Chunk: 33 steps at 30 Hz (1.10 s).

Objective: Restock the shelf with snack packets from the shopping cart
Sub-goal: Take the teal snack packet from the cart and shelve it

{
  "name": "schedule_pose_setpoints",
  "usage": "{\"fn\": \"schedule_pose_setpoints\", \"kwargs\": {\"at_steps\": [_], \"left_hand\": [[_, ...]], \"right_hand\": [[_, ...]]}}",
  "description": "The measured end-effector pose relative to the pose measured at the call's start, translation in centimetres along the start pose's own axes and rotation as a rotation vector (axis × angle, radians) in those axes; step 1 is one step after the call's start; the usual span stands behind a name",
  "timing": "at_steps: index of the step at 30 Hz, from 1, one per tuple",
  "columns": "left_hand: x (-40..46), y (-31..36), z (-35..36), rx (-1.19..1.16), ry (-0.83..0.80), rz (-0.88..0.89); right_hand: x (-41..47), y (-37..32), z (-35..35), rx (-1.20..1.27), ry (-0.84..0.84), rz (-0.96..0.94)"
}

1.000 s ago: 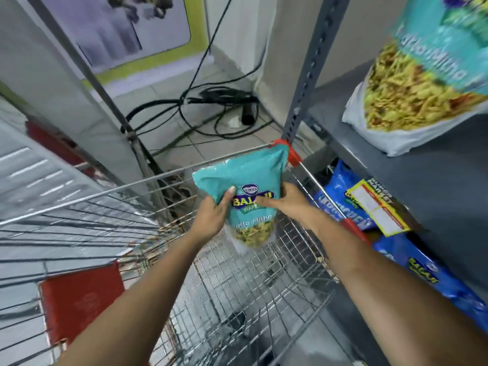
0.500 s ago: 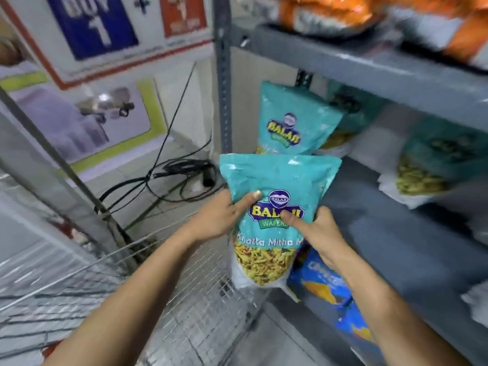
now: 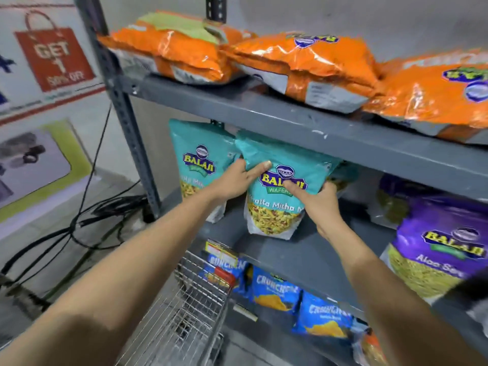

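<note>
Both hands, left hand (image 3: 237, 178) and right hand (image 3: 314, 199), clamp the teal packet (image 3: 277, 204) upright on the middle shelf (image 3: 303, 254) beside a matching packet (image 3: 195, 167); releasing remains, and the cart (image 3: 184, 307) looks nearly empty.

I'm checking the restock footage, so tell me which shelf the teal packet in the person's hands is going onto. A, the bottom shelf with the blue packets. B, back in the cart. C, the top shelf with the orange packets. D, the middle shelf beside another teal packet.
D: both hands, left hand and right hand, hold the teal packet upright on the middle shelf, right of another teal packet.
</note>
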<state>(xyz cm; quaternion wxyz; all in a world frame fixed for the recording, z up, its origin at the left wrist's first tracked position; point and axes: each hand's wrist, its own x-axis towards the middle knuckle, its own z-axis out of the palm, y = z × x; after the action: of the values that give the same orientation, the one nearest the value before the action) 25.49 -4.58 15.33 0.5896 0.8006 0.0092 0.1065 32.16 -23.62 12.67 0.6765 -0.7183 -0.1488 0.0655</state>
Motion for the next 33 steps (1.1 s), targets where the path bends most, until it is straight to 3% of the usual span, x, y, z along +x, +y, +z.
{"fn": "schedule_pose_setpoints", "kwargs": {"at_steps": [6,9,15,20,22,25,33], "left_hand": [[1.7,-4.2,1.5,-0.02,-0.002,-0.136],[1.2,-5.4,1.6,-0.097,0.075,-0.103],[-6.0,-13.5,0.5,0.322,0.402,-0.144],[-9.4,-18.5,-1.8,0.306,0.752,-0.282],[-8.5,-19.2,-2.5,0.399,0.711,-0.302],[-6.2,-19.4,-2.6,0.3,0.639,-0.277],[-5.1,-19.5,-0.6,0.255,0.801,-0.262]], "right_hand": [[1.0,5.2,0.4,-0.072,0.051,0.033],[1.2,5.9,0.4,-0.083,0.034,0.03],[-0.1,10.2,-1.0,-0.114,-0.156,0.162],[-0.6,14.3,-0.7,-0.192,-0.227,0.228],[-0.8,14.9,0.0,-0.239,-0.193,0.216],[-1.1,15.3,0.6,-0.255,-0.083,0.192],[-3.1,15.8,-1.2,-0.316,0.019,0.165]]}}
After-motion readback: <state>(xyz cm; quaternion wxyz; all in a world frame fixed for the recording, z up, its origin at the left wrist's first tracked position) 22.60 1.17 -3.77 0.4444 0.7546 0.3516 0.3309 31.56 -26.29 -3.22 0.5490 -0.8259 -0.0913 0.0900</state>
